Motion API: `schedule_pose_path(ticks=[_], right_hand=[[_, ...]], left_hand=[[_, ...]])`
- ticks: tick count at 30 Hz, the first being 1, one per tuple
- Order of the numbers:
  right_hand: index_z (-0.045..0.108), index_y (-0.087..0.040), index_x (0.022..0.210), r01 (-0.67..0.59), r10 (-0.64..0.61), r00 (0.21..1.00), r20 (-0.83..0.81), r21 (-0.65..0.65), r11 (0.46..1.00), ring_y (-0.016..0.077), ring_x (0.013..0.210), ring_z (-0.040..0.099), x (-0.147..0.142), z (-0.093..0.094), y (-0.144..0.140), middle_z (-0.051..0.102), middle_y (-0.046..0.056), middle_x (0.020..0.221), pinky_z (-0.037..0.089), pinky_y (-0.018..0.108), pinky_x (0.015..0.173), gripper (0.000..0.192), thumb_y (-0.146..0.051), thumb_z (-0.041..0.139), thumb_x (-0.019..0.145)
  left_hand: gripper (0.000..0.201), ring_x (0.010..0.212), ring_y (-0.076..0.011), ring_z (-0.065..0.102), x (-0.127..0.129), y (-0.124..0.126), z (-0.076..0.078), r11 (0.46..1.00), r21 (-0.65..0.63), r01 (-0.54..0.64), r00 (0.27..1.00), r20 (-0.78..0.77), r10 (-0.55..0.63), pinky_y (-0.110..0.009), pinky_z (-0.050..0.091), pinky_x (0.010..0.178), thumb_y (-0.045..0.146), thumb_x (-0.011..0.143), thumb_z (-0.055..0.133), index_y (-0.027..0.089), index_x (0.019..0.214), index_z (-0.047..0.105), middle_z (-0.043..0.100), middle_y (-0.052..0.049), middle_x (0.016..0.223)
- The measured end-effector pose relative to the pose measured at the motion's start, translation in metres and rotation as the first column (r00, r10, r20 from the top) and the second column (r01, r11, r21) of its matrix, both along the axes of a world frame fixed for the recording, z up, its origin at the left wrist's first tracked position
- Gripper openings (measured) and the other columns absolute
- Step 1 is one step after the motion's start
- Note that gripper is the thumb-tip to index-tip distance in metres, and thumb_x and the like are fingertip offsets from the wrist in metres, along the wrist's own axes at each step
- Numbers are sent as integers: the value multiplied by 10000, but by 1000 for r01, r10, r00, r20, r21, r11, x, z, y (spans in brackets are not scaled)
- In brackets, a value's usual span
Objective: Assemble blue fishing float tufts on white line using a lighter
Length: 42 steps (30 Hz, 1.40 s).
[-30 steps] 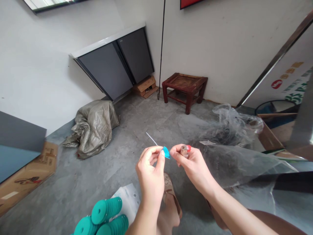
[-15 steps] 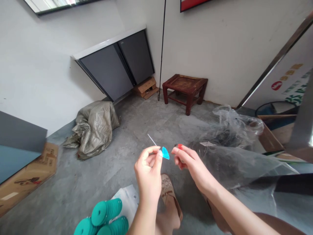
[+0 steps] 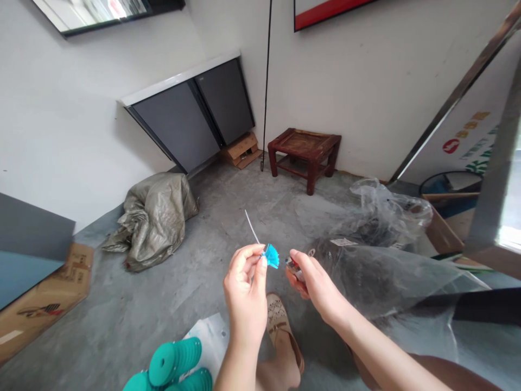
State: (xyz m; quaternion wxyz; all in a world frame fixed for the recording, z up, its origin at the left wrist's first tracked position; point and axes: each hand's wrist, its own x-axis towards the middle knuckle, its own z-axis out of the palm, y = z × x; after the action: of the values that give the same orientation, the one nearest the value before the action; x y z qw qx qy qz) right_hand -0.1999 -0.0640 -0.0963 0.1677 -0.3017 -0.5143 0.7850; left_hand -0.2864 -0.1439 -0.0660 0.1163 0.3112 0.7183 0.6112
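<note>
From the head camera, the left hand pinches a small bright-blue tuft on a thin white stick, held up over the grey floor. Just beside it, the right hand is closed around a lighter, red and silver at its tip.

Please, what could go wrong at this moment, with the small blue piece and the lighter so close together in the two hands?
1. The left hand pinches the small blue tuft right at the fingertips, and the lighter in the right hand is beside it; a flame could likely burn the fingers.
2. Clear plastic bags lie close by the right hand; heat might melt them.
3. The thin white stick looks flimsy; the tuft may slip.
</note>
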Motion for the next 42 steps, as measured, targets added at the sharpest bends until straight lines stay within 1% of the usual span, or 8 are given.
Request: schedule_pose_path(ticks=[5,9,13,20,28,34,38,42], right_hand=[[294,-203,495,10,-10,1000,-11,26,1000,79,416,220,-1,0,-1,246,-65,436,177,254,431,440,-461,286,851],[281,-208,500,23,-22,999,-31,28,999,83,413,222,-1,0,-1,252,-64,434,173,257,427,416,-434,285,850],[276,-207,488,14,-13,1000,-14,51,999,86,422,222,-1,1,-2,245,-61,430,175,260,435,444,-449,271,861],[285,-203,505,5,-5,1000,-4,43,999,89,435,220,-1,1,-3,253,-61,445,179,255,440,431,-433,277,869],[305,-200,513,-26,20,999,41,140,990,94,460,260,0,0,-5,272,-53,472,212,249,459,444,-457,271,874],[305,-201,531,24,-31,998,52,134,991,101,478,276,0,0,-3,284,-46,493,213,250,461,431,-459,282,875],[292,-203,533,27,-33,998,48,123,992,100,474,262,-1,-3,-3,274,-49,490,208,252,465,424,-456,282,874],[293,-202,549,20,-25,999,34,132,991,101,501,279,0,-1,-5,291,-48,514,227,248,488,419,-473,300,869]], left_hand=[[109,860,-150,616,1,-1,-2,1000,-18,19,996,-92,-20,-256,512,755,225,824,551,191,908,613,617,-55,941],[109,866,-149,616,2,0,-2,999,-21,31,992,-123,-33,-262,510,764,214,832,541,199,913,613,604,-48,955],[114,869,-157,621,3,0,-2,999,-29,39,990,-131,-43,-271,511,765,211,833,540,199,923,609,608,-51,963],[118,857,-156,629,4,-1,-2,998,-47,37,993,-113,-42,-271,511,766,213,837,536,200,931,605,628,-53,945],[133,851,-173,633,3,-1,-2,998,-66,8,990,-137,-17,-295,522,756,237,832,536,185,930,610,640,-66,936],[131,859,-179,638,4,-1,0,997,-70,25,992,-123,-34,-302,524,766,233,840,528,184,935,605,642,-74,949],[130,856,-175,642,3,0,0,997,-72,36,991,-123,-45,-295,522,764,230,842,526,189,940,603,642,-69,951],[134,863,-170,637,4,-1,-1,996,-85,30,989,-140,-42,-287,518,765,223,843,525,195,946,605,640,-64,958]])
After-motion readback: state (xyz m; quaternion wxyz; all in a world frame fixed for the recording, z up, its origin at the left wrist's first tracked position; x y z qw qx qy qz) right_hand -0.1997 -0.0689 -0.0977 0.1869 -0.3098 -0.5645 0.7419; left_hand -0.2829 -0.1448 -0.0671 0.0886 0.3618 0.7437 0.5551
